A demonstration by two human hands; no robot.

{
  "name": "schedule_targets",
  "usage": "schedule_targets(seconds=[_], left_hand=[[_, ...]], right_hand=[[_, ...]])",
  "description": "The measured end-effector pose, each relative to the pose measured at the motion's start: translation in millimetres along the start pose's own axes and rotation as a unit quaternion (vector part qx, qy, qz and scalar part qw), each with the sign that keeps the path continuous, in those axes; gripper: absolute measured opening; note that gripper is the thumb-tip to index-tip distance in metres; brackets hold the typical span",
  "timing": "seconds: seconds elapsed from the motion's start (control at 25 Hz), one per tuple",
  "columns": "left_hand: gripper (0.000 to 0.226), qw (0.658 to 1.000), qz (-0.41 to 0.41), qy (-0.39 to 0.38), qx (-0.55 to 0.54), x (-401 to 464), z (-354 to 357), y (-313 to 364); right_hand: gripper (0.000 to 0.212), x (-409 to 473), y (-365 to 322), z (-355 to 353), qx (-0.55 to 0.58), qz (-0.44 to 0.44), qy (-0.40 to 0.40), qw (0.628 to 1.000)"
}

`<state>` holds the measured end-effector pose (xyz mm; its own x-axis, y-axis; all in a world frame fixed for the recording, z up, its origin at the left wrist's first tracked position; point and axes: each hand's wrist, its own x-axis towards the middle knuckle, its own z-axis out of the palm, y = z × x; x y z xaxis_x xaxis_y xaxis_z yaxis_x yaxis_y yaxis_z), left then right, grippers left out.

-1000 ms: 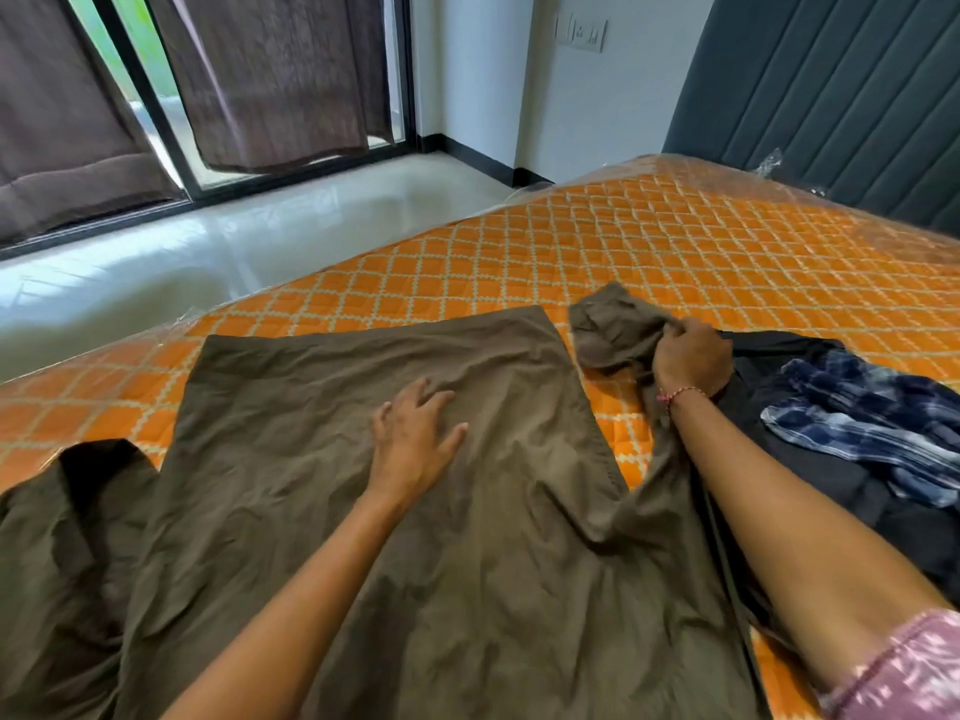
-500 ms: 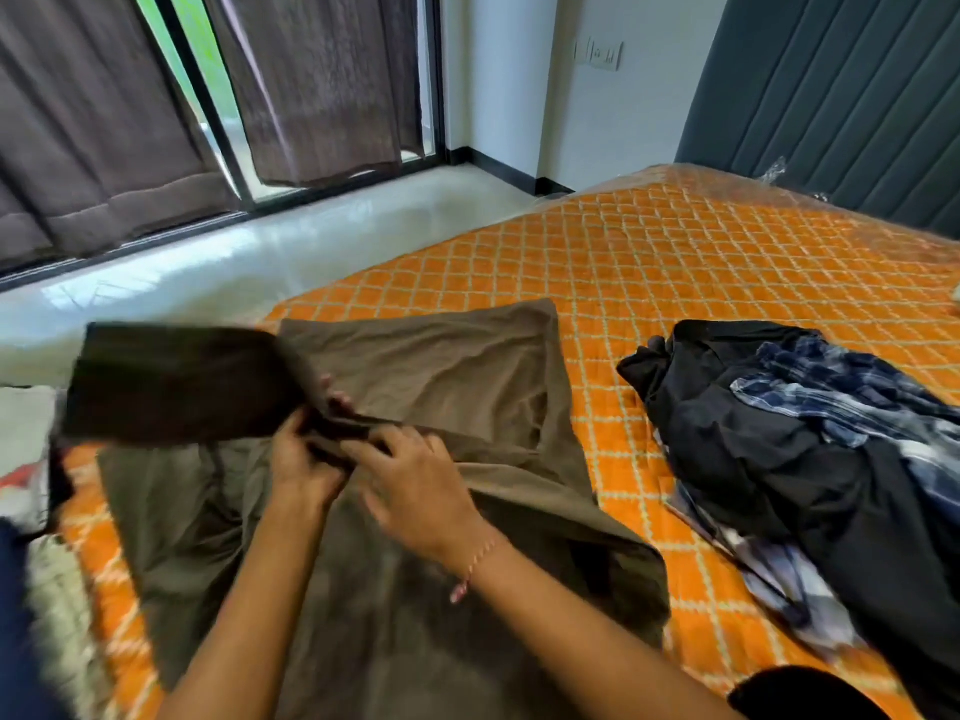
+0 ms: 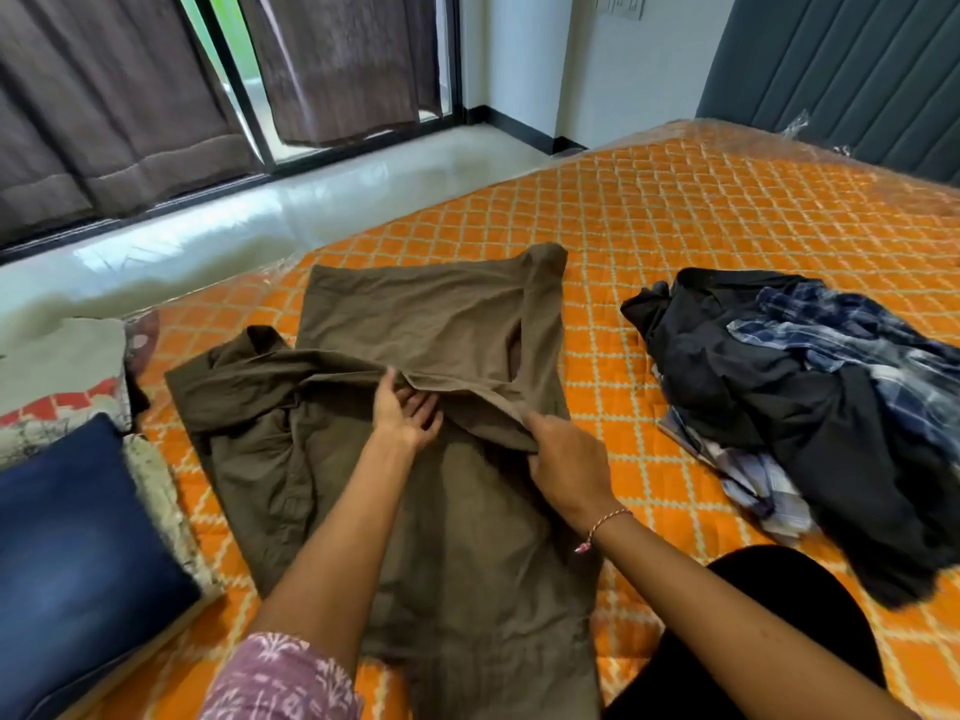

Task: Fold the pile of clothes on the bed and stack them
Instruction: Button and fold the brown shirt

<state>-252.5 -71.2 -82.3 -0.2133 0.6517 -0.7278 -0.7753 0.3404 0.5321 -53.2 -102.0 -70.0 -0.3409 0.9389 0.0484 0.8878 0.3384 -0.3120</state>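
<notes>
At the far left, on the edge of the bed [image 3: 675, 210], lies a stack of folded clothes [image 3: 78, 537] with dark blue denim on top and pale patterned fabric beneath it. Just beside the stack, an olive-brown garment [image 3: 431, 324] is spread across the orange quilted bed cover, its left part bunched and creased, its far part lying flat. The person's left hand [image 3: 405, 415] rests at the middle of this garment, fingers curled under a fold of the cloth and thumb on top, gripping it. The left arm ends in a purple patterned sleeve [image 3: 280, 678] at the bottom edge. Next to it, the right hand [image 3: 566, 467], with a thin thread bracelet on the wrist, pinches the same raised fold a little further right. Well apart on the right side of the bed sits an unfolded pile of clothes [image 3: 795, 407]: black fabric tangled with a blue checked shirt. Behind the bed are a pale floor, dark curtains and a grey padded headboard.
</notes>
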Motion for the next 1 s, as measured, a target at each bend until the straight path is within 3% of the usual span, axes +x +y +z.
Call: schedule_targets(seconds=[0.08, 0.2, 0.24, 0.36, 0.4, 0.48, 0.56, 0.68, 0.76, 0.88, 1.0], left_hand=[[0.042, 1.000, 0.010, 0.010, -0.010, -5.6, 1.4, 10.0], [0.016, 0.998, -0.003, 0.059, 0.005, -6.1, -15.5, 9.4], [0.017, 0.997, 0.012, 0.080, 0.006, -5.3, -20.2, 6.3], [0.056, 0.987, 0.023, 0.137, 0.075, -8.4, -21.7, -8.1], [0.057, 0.978, 0.030, 0.158, 0.134, -6.2, -17.1, -15.3], [0.037, 0.964, 0.078, 0.174, 0.185, 0.8, -5.3, -23.7], [0.024, 0.970, 0.138, 0.158, 0.127, 3.5, -3.8, -18.1], [0.018, 0.967, 0.217, 0.094, -0.093, -4.6, -36.0, 10.4], [0.019, 0.962, 0.193, 0.042, -0.188, -14.6, -70.3, 16.3], [0.025, 0.993, 0.072, 0.054, -0.073, -23.4, -95.5, -5.3], [0.038, 0.986, 0.091, 0.139, -0.020, -19.4, -95.6, -8.4]], right_hand=[[0.039, -9.9, -25.1, 3.3, 0.076, -0.056, -0.028, 0.995], [0.056, -24.4, -41.2, 18.5, 0.057, -0.102, -0.193, 0.974], [0.056, -29.4, -39.6, 23.3, 0.036, -0.106, -0.198, 0.974], [0.044, -40.7, -37.1, 32.6, 0.000, -0.097, -0.153, 0.983], [0.041, -41.6, -38.6, 34.1, 0.003, -0.093, -0.145, 0.985], [0.047, -41.2, -41.1, 34.7, 0.030, -0.079, -0.142, 0.986], [0.057, -43.9, -43.2, 32.9, 0.062, -0.062, -0.126, 0.988], [0.046, -54.4, -47.0, 34.8, 0.089, -0.098, -0.121, 0.984], [0.042, -61.5, -48.0, 38.7, 0.032, -0.125, -0.145, 0.981], [0.047, -68.9, -46.0, 47.6, -0.084, -0.110, -0.170, 0.976], [0.041, -71.7, -58.2, 44.7, -0.047, -0.107, -0.141, 0.983]])
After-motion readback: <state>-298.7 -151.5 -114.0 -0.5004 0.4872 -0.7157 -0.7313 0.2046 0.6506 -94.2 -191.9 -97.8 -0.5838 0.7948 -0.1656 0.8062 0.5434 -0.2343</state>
